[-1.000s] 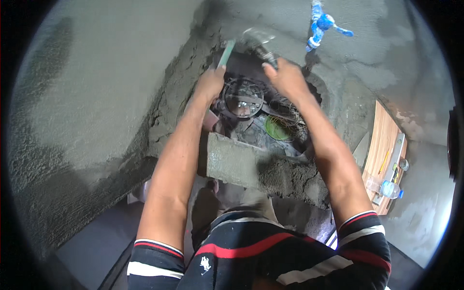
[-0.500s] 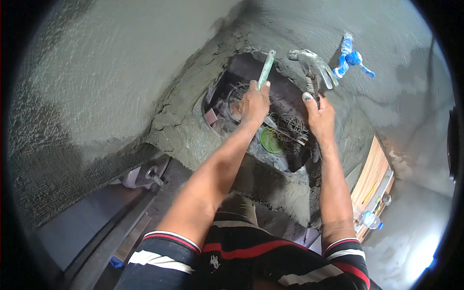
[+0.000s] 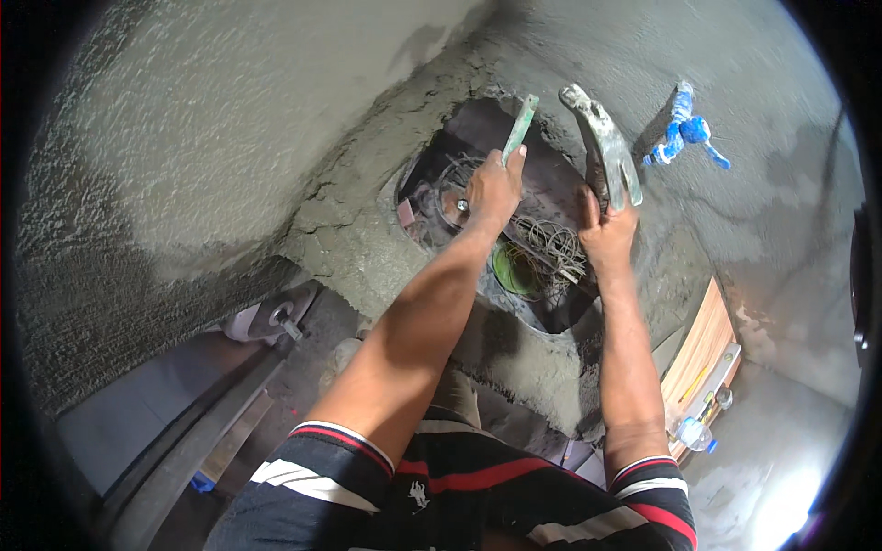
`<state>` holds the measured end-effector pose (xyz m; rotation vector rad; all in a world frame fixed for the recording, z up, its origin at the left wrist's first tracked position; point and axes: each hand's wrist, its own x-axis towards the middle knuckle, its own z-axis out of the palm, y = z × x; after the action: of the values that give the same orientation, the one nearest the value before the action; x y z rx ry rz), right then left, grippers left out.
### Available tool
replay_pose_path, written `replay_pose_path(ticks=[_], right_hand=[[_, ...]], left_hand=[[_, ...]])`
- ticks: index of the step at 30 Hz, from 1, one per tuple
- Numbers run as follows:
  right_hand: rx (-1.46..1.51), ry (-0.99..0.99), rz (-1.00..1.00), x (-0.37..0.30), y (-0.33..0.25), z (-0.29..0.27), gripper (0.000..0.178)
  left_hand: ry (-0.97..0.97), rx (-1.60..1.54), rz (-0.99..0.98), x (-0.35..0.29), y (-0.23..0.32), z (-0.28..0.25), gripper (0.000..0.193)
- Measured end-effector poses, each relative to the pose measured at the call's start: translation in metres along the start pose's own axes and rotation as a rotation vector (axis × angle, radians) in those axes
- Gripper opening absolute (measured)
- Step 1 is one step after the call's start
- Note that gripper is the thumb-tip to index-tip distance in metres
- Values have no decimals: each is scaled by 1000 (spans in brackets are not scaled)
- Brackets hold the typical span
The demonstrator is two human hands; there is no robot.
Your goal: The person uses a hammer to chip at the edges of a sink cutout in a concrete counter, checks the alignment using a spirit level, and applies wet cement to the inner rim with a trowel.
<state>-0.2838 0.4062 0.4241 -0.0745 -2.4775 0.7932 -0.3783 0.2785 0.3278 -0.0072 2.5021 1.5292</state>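
My left hand (image 3: 496,195) is closed round a narrow, flat, pale-green bar (image 3: 522,129), whose upper end points up and away over a rough opening in a cement ledge (image 3: 349,220). My right hand (image 3: 610,234) grips a claw hammer (image 3: 603,138) to the right of the opening. The hammer's cement-smeared head is raised, its claw toward me, and its handle is mostly hidden. Below and between my hands, tangled wire (image 3: 553,243) and a green round piece (image 3: 511,269) lie inside the opening. The bar's lower end is hidden by my left hand and forearm.
Wet-looking cement walls (image 3: 202,156) rise on both sides. A pipe fitting wrapped in blue and white (image 3: 684,130) sticks out at the upper right. Lower right, a wooden board (image 3: 698,344) stands near a clear plastic bottle (image 3: 695,434). A pale metal-ended fixture (image 3: 281,317) sits lower left.
The hammer has turned in my right hand, so its head now shows more from above, claw toward me. My left hand keeps its hold on the bar. The whole view has shifted slightly.
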Motion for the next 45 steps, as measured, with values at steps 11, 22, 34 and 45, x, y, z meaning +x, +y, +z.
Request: replay_pose_path(ticks=[11, 22, 34, 45], right_hand=[[-142, -49, -31, 10, 14, 20, 37], [-31, -11, 275, 28, 11, 22, 41], [68, -53, 355, 35, 10, 32, 47], [-237, -387, 442, -1, 7, 7, 52]], left_hand=[[-85, -54, -72, 6, -6, 2, 63], [-30, -1, -24, 10, -1, 4, 65], [-77, -37, -91, 24, 6, -7, 72], [-464, -611, -653, -5, 10, -37, 42]])
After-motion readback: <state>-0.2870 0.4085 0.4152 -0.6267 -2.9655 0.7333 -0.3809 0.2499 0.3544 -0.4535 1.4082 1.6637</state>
